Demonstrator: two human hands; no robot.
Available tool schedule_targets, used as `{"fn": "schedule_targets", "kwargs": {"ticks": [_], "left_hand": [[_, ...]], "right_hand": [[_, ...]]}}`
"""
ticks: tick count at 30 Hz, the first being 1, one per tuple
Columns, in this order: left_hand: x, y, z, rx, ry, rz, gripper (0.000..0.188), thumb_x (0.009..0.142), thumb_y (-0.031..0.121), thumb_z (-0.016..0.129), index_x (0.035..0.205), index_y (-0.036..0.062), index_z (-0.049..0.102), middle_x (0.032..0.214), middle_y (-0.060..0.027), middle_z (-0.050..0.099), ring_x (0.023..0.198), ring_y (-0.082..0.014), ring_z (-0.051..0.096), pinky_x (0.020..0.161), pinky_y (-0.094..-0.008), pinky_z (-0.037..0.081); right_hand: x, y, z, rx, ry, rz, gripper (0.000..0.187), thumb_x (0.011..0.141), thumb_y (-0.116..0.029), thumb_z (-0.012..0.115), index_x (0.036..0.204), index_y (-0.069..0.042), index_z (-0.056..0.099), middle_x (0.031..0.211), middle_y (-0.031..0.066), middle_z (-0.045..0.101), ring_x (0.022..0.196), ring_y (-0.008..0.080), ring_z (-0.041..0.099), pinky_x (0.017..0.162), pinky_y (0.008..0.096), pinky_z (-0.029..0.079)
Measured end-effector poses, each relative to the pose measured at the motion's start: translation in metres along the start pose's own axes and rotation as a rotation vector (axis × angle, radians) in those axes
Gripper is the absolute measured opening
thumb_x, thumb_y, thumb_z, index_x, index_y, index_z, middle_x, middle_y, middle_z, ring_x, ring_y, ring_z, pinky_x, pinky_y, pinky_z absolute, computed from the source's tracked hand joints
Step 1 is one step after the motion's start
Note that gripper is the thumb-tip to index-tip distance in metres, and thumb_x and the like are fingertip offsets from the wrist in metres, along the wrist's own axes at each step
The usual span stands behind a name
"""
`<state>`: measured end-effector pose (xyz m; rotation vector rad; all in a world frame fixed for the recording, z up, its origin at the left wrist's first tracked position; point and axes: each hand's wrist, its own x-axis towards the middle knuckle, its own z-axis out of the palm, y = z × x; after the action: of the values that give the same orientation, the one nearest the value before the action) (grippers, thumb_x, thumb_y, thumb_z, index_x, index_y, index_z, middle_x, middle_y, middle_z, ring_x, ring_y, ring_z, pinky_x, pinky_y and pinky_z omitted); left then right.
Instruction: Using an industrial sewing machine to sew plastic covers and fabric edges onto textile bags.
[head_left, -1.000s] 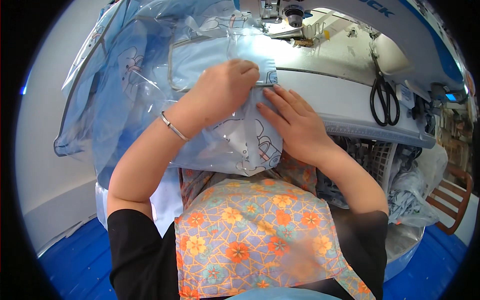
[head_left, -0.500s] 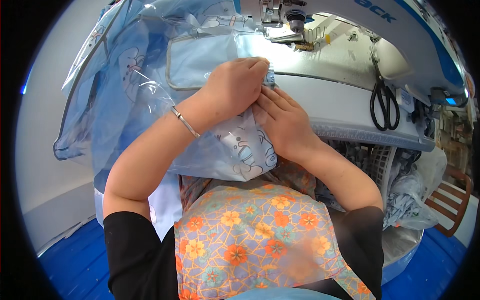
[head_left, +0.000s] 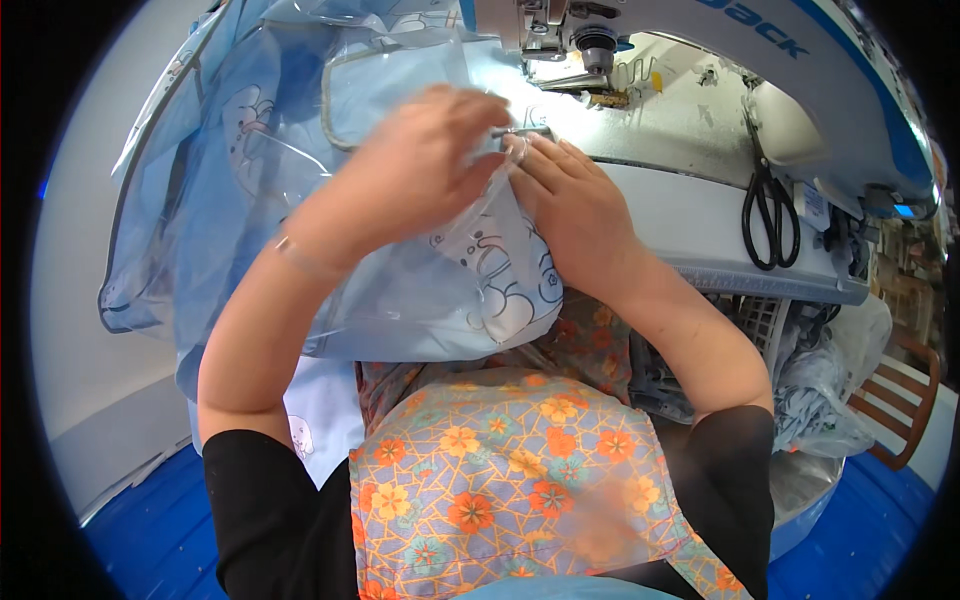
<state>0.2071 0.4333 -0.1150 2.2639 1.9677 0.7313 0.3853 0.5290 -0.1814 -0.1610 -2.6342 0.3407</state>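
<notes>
Light blue fabric (head_left: 250, 290) printed with cartoon animals, covered by clear plastic and edged with grey binding, is spread across the sewing table and over my lap. My right hand (head_left: 580, 215) lies on its right edge, fingers stretched out and pointing toward the machine; the thumb is hidden. Just left of those fingertips, my left hand (head_left: 425, 155) is raised over the fabric, blurred, with thumb and fingers apart and nothing visible between them. A short piece of grey binding (head_left: 525, 131) shows beyond the fingers. The sewing machine (head_left: 597, 50) stands just beyond.
Black scissors (head_left: 770, 220) rest at the right of the machine bed (head_left: 680, 125). A ruler strip (head_left: 720, 282) runs along the table's front edge. Below it are a white basket (head_left: 762, 325) and a plastic bag of scraps (head_left: 815, 400). A wooden chair (head_left: 900, 400) stands far right.
My left hand has come away from the right fingertips, moving left, and its fingers have spread. The right hand stays nearly in place. The fabric has shifted slightly.
</notes>
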Motion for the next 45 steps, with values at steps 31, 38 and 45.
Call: {"fn": "schedule_targets", "kwargs": {"ticks": [31, 38, 45], "left_hand": [[-0.187, -0.029, -0.041, 0.544, 0.173, -0.259, 0.034, 0.083, 0.008, 0.064, 0.116, 0.0059, 0.062, 0.121, -0.0159, 0.059, 0.113, -0.0306, 0.056, 0.103, -0.0469, 0.039], [-0.110, -0.044, -0.122, 0.474, 0.501, -0.075, 0.007, 0.090, 0.007, 0.064, 0.090, 0.0012, 0.066, 0.072, -0.0140, 0.062, 0.061, -0.0246, 0.061, 0.057, -0.0324, 0.048], [-0.008, 0.041, -0.188, 0.520, 0.030, -0.108, 0.009, 0.094, 0.012, 0.060, 0.094, 0.0070, 0.067, 0.080, -0.0022, 0.066, 0.065, -0.0193, 0.060, 0.065, -0.0276, 0.050]], "right_hand": [[-0.027, -0.077, 0.014, 0.425, -0.047, -0.081, 0.069, 0.062, -0.012, 0.068, 0.131, -0.015, 0.057, 0.150, 0.0171, 0.035, 0.137, 0.0393, 0.034, 0.110, 0.0469, 0.032], [-0.011, -0.035, 0.024, 1.201, -0.286, -0.021, 0.089, 0.072, -0.013, 0.063, 0.152, -0.007, 0.025, 0.158, 0.0136, 0.022, 0.144, 0.0285, 0.024, 0.117, 0.0395, 0.018], [0.026, -0.038, 0.025, 1.720, 0.147, 0.284, 0.082, 0.084, -0.017, 0.063, 0.151, -0.001, 0.020, 0.153, 0.0111, 0.029, 0.138, 0.0247, 0.035, 0.112, 0.0372, 0.029]]}}
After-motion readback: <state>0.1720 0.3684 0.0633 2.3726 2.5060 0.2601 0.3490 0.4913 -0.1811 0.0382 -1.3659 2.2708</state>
